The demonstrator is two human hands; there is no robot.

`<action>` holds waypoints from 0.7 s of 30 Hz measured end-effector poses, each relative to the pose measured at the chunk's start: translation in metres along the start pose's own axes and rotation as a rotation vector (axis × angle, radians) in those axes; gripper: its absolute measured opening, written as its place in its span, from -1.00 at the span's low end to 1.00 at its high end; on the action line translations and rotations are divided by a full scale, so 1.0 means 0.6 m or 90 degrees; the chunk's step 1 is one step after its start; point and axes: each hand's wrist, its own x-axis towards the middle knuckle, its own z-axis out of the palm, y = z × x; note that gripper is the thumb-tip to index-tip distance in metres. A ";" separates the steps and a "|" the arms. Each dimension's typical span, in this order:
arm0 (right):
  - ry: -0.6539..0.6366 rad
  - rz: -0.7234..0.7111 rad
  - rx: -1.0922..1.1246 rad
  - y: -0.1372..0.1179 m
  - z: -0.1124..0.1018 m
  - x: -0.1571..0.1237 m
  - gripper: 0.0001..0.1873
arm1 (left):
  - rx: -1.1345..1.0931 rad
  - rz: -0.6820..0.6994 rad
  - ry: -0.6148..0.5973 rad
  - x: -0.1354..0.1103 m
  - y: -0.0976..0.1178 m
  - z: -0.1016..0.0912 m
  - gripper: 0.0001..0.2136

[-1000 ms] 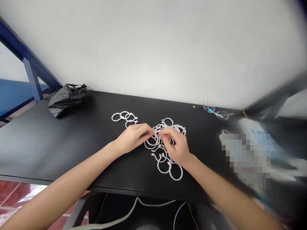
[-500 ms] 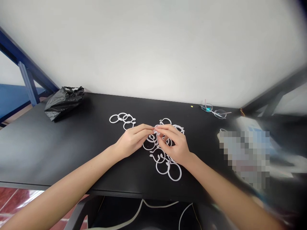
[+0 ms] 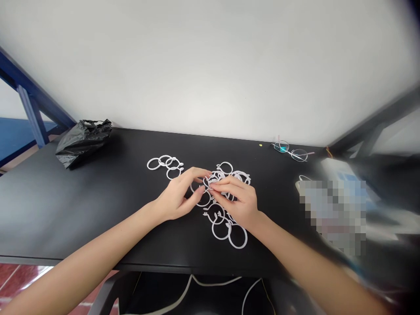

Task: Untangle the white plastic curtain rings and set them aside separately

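Observation:
A heap of white plastic rings point(image 3: 238, 247), which look like shower curtain rings with small clip ends, lies on the black table. Over the heap, my right hand point(image 3: 238, 197) has its thumb and fingertips pinched together on one white curtain ring point(image 3: 192, 191), its arc reaching left behind my left hand. My left hand point(image 3: 179, 192) is beside it, thumb and forefinger spread apart around that ring's edge, not closed on it. A smaller group of linked or overlapping rings point(image 3: 153, 169) lies just beyond my left hand. My right fingers hide part of the heap.
On the black table point(image 3: 82, 210), a crumpled black plastic bag point(image 3: 83, 142) sits at the back left. Eyeglasses point(image 3: 298, 155) lie near the wall at the back right. A blurred phone-like object point(image 3: 333, 214) and a white-and-blue box point(image 3: 341, 170) are at the right. Cables hang below the front edge.
My left thumb and fingers have come apart and drawn slightly left from the right fingertips. The right hand still pinches the ring. The view has shifted slightly.

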 end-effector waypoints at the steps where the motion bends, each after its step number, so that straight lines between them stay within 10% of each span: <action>1: 0.003 0.003 0.009 -0.002 0.001 0.001 -0.81 | 0.002 0.008 -0.025 0.000 0.000 -0.002 -0.74; 21: -0.042 0.089 0.055 -0.021 0.012 -0.007 -0.87 | 0.106 -0.013 -0.054 -0.001 0.004 -0.002 -0.84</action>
